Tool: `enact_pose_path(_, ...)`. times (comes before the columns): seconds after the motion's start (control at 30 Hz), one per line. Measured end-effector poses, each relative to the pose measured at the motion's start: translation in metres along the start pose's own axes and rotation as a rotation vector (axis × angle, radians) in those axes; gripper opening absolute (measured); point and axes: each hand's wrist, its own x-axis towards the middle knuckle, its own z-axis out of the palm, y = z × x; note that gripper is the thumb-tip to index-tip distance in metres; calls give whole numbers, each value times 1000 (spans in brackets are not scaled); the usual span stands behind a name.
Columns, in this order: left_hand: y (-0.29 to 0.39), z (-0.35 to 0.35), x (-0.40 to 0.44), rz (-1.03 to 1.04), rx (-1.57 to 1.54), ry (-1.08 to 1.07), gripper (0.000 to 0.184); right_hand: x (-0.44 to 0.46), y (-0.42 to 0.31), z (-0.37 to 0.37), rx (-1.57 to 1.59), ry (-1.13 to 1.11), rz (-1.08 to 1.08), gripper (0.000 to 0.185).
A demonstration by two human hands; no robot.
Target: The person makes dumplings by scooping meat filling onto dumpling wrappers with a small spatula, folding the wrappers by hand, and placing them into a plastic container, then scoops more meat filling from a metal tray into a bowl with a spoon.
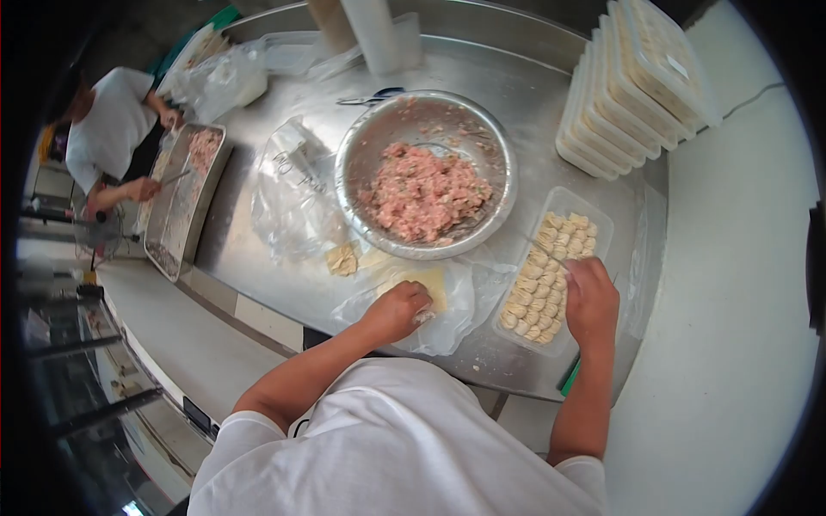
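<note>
My left hand [398,311] is closed, with a pale, folded bit of dough that looks like a dumpling [423,316] showing at its fingertips. It is over yellowish dough wrappers [434,288] on a clear plastic sheet [458,322]. My right hand [592,295] grips a thin stick-like tool [545,251], whose far end reaches over a clear plastic tray [527,340]. Rows of pleated dumplings [538,288] fill much of that tray. A steel bowl [342,185] of minced meat filling [426,193] stands just beyond my hands.
Stacked plastic boxes [632,90] stand at the back right. A crumpled plastic bag [288,193] and a wrapper piece [342,259] lie left of the bowl. Dark-handled scissors [379,96] lie behind it. At the left, another person [116,129] works over a metal tray [211,172] of meat.
</note>
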Motion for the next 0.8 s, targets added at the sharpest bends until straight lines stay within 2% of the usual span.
enact_pose_path(0.03, -7, 6, -5, -9, -2, 21, 24, 13, -15, 2, -48, -115, -95, 20)
enact_pose_path(0.07, -13, 12, -5, 3, 10, 60, 23, 27, -28, 8, -53, -119, -115, 20)
enact_pose_path(0.13, -18, 18, -3, 15, 16, 116, 22, 52, -53, 17, -288, -211, -394, 15)
enact_pose_path(0.2, -20, 20, -1, -76, -9, 61, 21, 71, -69, 34, -326, -241, -478, 11)
enact_pose_path(0.27, -19, 18, 1, -43, -28, 92, 19, 75, -75, 48, -360, -266, -562, 9)
enact_pose_path(0.33, -16, 17, 3, -14, -44, 115, 17, 78, -77, 58, -373, -487, -643, 8)
enact_pose_path(0.43, -9, 22, 4, -30, 127, 146, 15, 84, -79, 48, -318, -484, -567, 10)
enact_pose_path(0.53, -22, 27, 7, -72, 83, 123, 14, 87, -83, 35, -260, -367, -505, 11)
enact_pose_path(0.63, -22, 21, 6, -43, -37, 134, 23, 84, -80, 55, -320, -311, -566, 13)
enact_pose_path(0.67, -22, 19, 6, -42, -37, 107, 22, 80, -79, 62, -317, -313, -562, 13)
enact_pose_path(0.73, -22, 15, 8, -39, -30, 84, 21, 78, -77, 73, -358, -460, -589, 15)
enact_pose_path(0.8, -23, 17, 8, -128, -124, 102, 21, 76, -69, 72, -242, -424, -572, 15)
